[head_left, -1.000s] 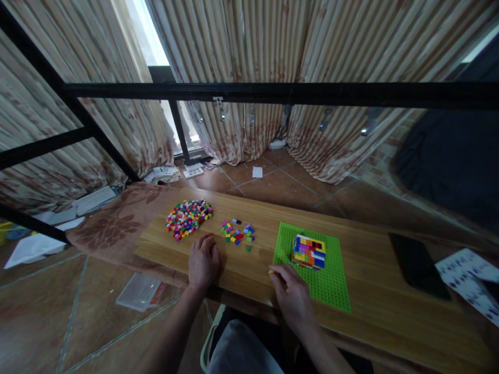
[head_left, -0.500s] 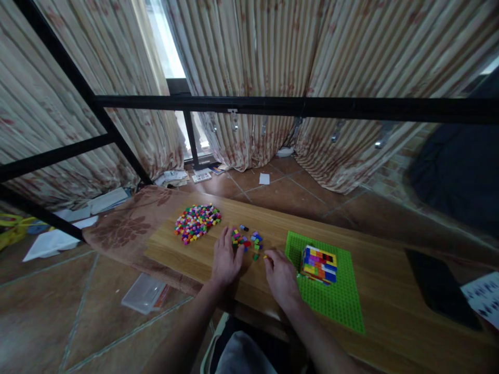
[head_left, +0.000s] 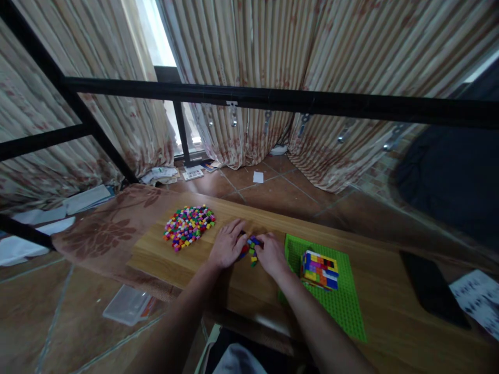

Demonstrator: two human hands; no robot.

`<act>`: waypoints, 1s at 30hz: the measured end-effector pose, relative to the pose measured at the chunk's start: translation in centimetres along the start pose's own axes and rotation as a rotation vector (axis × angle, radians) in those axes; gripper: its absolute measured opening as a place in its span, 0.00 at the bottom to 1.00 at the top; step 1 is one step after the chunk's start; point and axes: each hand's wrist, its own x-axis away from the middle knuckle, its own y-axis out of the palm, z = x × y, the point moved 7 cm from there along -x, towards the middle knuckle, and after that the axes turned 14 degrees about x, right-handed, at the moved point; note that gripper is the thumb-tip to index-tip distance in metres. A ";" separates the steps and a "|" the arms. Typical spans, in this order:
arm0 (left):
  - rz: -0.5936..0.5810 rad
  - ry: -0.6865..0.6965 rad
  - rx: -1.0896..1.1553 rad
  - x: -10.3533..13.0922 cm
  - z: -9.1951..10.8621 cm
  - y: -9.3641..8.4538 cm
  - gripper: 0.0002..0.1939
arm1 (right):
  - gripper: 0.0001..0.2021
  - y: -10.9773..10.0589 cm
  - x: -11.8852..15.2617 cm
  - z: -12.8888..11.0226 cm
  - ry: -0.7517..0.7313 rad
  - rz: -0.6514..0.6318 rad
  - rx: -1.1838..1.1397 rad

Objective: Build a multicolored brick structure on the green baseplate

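Left hand [head_left: 226, 244] and right hand [head_left: 270, 253] flank bricks [head_left: 252, 253].

We judged this was a home: patterned curtains [head_left: 249, 47], tiled floor [head_left: 89, 283], flowered cloth [head_left: 105, 234] showing past the left edge of the wooden table [head_left: 384, 301].

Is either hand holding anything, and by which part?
Cannot be told: the left hand and right hand are both at the loose bricks between them, but any grip is hidden or unclear.

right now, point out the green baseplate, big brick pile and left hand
Green baseplate [head_left: 341, 301], head view, bare studs
Big brick pile [head_left: 189, 227], head view, middle
Left hand [head_left: 227, 246], head view, its back
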 end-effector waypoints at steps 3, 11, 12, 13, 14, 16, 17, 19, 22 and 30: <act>-0.107 0.082 -0.007 -0.5 0.6 0.7 0.21 | 0.08 0.3 -0.2 -0.1 0.025 -0.024 0.017; -0.186 0.178 0.040 -0.5 1.2 0.9 0.16 | 0.09 -1.3 1.6 -0.3 0.051 -0.022 0.003; -0.182 0.183 0.051 -0.4 1.2 0.9 0.16 | 0.10 -1.9 2.3 -0.2 0.052 -0.008 -0.011; -0.180 0.189 0.065 -0.3 1.3 0.8 0.16 | 0.10 -2.6 3.1 -0.2 0.051 0.011 -0.037; -0.179 0.195 0.081 -0.3 1.4 0.8 0.15 | 0.11 -3.3 4.1 0.0 0.045 0.039 -0.079; -0.173 0.202 0.114 -0.1 1.6 0.6 0.15 | 0.12 -5.1 6.3 0.6 0.039 0.098 -0.198; -0.170 0.202 0.127 -0.1 1.6 0.5 0.15 | 0.12 -5.9 7.5 1.2 0.053 0.111 -0.246; -0.166 0.197 0.144 0.1 1.7 0.3 0.14 | 0.11 -7.5 10.0 3.4 0.125 0.127 -0.295; -0.113 0.180 0.151 0.5 1.9 -0.3 0.15 | 0.11 -9.7 12.9 7.7 0.249 0.156 -0.286; 0.241 0.110 0.232 3.5 8.3 1.3 0.13 | 0.12 -12.2 13.7 13.8 0.288 0.276 -0.170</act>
